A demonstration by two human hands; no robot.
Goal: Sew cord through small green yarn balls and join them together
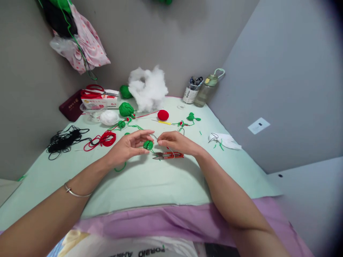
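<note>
My left hand pinches a small green crocheted piece above the pale green table cover. My right hand is right beside it, fingertips pressed together on a thin dark thread or needle that I cannot make out clearly. Red thread snips lie on the cover just under my right hand. A green yarn strand curls below my left wrist.
Red yarn and tangled black yarn lie at the left. Behind are green yarn balls, a white ball, white stuffing, a red crocheted ball, a boxed pair of red scissors, a jar, a bottle.
</note>
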